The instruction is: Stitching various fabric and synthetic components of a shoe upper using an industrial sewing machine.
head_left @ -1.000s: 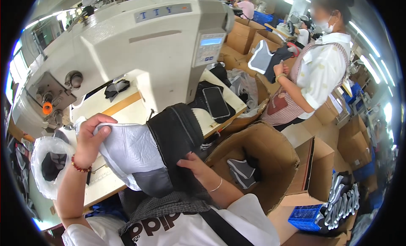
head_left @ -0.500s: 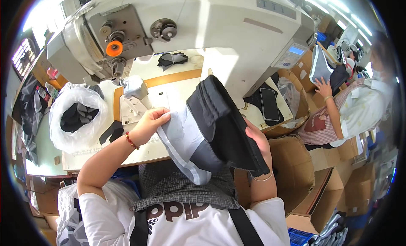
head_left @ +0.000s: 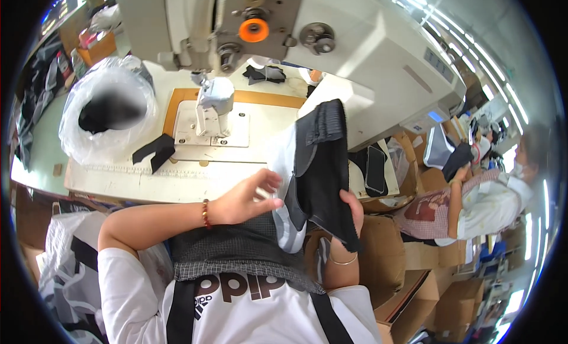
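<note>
A shoe upper (head_left: 322,172) of black fabric, with light grey panels and a padded, ridged collar, is held upright over the table's front edge. My right hand (head_left: 352,212) grips its black side on the right, some fingers hidden behind it. At the grey left edge, my left hand (head_left: 248,199) has thumb and fingers apart; whether the fingertips touch the fabric I cannot tell. Beyond stands a sewing machine (head_left: 378,66) with a post-shaped bed (head_left: 216,98). A black cut piece (head_left: 155,153) lies on the table left of the post.
A clear plastic bag (head_left: 71,116) with dark pieces stands at the left. Bundled pieces (head_left: 264,74) lie behind the post. At the right are a phone (head_left: 375,172) and cardboard boxes (head_left: 376,249). Another person (head_left: 473,205) handles pieces at the far right.
My left hand has loosened its pinch on the grey edge and its fingers have spread. The upper has turned more upright in my right hand. The view has swung.
</note>
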Demonstrator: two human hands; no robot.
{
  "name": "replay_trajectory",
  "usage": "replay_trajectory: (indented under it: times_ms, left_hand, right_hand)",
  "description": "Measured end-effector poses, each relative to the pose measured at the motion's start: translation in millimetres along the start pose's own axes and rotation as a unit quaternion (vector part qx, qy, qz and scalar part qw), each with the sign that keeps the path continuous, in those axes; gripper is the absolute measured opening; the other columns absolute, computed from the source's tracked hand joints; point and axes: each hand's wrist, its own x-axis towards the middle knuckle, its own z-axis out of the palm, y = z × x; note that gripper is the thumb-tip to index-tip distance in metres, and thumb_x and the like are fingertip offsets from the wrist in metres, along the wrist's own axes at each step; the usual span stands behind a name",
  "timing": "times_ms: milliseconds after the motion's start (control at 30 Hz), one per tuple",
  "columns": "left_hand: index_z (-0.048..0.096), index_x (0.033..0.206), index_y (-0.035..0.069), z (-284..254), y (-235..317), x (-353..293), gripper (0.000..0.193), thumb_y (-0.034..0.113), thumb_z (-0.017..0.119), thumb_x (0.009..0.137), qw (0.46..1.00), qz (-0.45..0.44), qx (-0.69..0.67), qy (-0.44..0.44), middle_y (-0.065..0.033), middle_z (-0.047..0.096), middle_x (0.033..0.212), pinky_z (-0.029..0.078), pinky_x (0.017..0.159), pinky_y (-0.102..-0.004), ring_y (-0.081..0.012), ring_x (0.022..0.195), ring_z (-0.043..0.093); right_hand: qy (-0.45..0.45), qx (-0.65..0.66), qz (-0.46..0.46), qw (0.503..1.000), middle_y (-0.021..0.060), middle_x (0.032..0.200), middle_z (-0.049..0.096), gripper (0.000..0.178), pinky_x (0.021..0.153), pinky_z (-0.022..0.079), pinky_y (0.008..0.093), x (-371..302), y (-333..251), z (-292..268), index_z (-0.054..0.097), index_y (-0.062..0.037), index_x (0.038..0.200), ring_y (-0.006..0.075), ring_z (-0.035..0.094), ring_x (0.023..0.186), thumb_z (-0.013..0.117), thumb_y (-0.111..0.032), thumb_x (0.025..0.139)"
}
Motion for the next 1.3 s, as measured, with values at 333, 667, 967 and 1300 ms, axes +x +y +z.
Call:
replay_trajectory:
  times_ms: [333, 667, 967, 1300]
  left_hand:
    - [0.065, 0.132, 0.012, 9, 30, 3, 0.037, 0.034, 0.072, 0.103, 0.878, -0.18, -0.419, -0.143, 0.0053, 0.067, 0.125, 0.051, 0.092, -0.0325, -0.0101, 0.11, 0.061]
    - [0.061, 0.129, 0.001, -48, 112, 42, 0.022, 0.008, 0.062, 0.108, 0.967, 0.139, -0.211, -0.035, 0.0019, 0.07, 0.112, 0.053, 0.093, -0.0263, -0.0049, 0.101, 0.063]
    - [0.066, 0.126, -0.007, -80, 23, 41, 0.025, 0.005, 0.067, 0.104, 0.992, 0.026, -0.044, 0.114, -0.0014, 0.075, 0.107, 0.057, 0.085, -0.0251, -0.0048, 0.094, 0.067]
    - [0.074, 0.094, -0.002, -97, 3, 42, 0.024, 0.019, 0.068, 0.105, 0.951, -0.01, 0.009, 0.31, 0.0073, 0.065, 0.077, 0.044, 0.058, -0.0231, -0.0002, 0.068, 0.054]
  right_hand:
    - [0.054, -0.083, -0.171, 0.98, 0.0254, 0.14, 0.06, 0.066, 0.109, 0.055, 0.0482, -43, 24, 23, 0.042, 0.0086, 0.15, 0.0378, 0.065, 0.126, 0.054, 0.001, 0.085]
    - [-0.059, -0.442, -0.302, 0.843, 0.0207, 0.148, 0.056, 0.084, 0.113, 0.048, 0.0441, -11, 103, -4, 0.041, 0.0041, 0.153, 0.0327, 0.061, 0.131, 0.084, -0.01, 0.083]
    - [0.054, -0.124, 0.115, 0.984, 0.0178, 0.153, 0.052, 0.078, 0.117, 0.044, 0.0443, 108, 60, 3, 0.037, 0.0024, 0.157, 0.0305, 0.055, 0.138, 0.076, -0.019, 0.093]
    - [0.117, -0.062, 0.142, 0.981, 0.0146, 0.159, 0.047, 0.072, 0.121, 0.039, 0.0446, 180, 39, 30, 0.034, 0.0004, 0.16, 0.028, 0.048, 0.145, 0.067, -0.029, 0.103]
